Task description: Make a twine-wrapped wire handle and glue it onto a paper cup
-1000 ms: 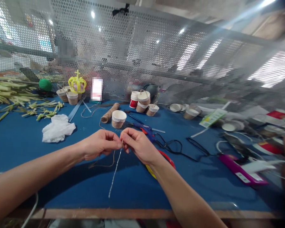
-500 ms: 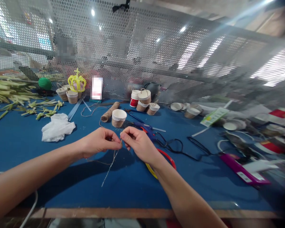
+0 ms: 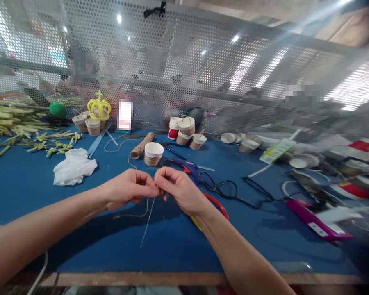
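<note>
Silvery strand: in the head view, dangling from the meeting fingertips toward the worktop's near edge.
Left hand: pinching the strand's top, forearm from the near left corner.
Right hand: pinching there too, wrist above red-and-yellow handles, partly covering them.
Beyond the hands: white-rimmed cup, twine roll, blue glue gun, toward the far edge.
</note>
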### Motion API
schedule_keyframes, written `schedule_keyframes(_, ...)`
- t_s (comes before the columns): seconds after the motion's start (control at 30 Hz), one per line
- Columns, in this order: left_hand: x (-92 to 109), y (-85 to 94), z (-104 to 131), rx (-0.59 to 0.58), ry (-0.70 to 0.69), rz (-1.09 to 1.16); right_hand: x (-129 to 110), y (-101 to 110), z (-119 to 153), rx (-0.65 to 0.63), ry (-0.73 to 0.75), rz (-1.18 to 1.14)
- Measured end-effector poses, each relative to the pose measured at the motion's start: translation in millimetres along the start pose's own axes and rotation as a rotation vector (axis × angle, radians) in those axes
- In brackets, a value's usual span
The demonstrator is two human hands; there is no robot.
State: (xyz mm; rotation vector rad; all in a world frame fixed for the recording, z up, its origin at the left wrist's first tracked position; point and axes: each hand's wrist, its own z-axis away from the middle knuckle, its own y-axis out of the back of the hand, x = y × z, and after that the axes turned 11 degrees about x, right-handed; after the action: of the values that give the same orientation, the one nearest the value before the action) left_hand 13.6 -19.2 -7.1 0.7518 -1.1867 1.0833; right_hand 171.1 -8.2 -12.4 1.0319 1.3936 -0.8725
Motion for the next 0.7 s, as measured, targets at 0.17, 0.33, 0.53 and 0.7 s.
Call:
schedule_keyframes(0.17, -3.3, -0.1, -1.9, 0.107, -0.145, -0.171, 0.8, -1.3, -1.5, 0.093, 0.017, 0.107)
schedule_keyframes(0.33, -4.4, -0.2, -2.7, 0.141, -0.173, -0.212, 3.0, -4.6, -2.4, 0.181, 0.040, 0.181)
schedule_keyframes(0.53, -3.6, 1.5, -2.9, 0.047, -0.055, 0.004, 5.4, -4.4, -2.9, 0.076, -0.020, -0.029)
schedule_keyframes(0.7, -3.0, 2.3, -1.9, -0.037, 0.021, 0.138, 7.1, -1.3, -3.9, -0.037, -0.061, -0.193)
